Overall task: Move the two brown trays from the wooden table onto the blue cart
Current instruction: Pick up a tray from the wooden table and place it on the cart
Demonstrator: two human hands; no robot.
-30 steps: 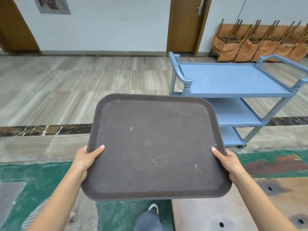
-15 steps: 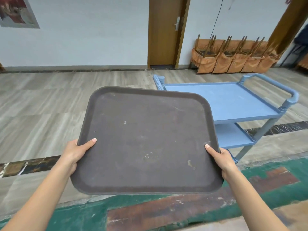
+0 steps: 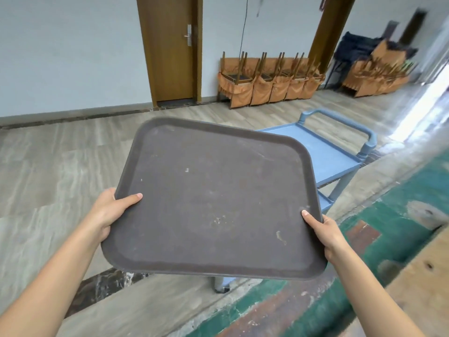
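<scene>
A brown tray (image 3: 213, 200), nothing on it, is held in the air in front of the blue cart (image 3: 325, 152), covering most of it. The left hand (image 3: 109, 212) grips the tray's left edge, thumb on top; the right hand (image 3: 323, 229) grips its right edge the same way.

I see one brown tray (image 3: 213, 198), and I hold it with my two hands, one left hand (image 3: 110, 211) and one right hand (image 3: 324, 233), each on its own side edge. There is one blue cart (image 3: 332, 154); of it I can count two shelves and one handle, the rest is hidden behind the tray. On the far wall there is one wooden door (image 3: 172, 48). Two groups of stacked chairs (image 3: 267, 81) with orange covers stand by the wall; how many chairs are in each group I cannot tell.
</scene>
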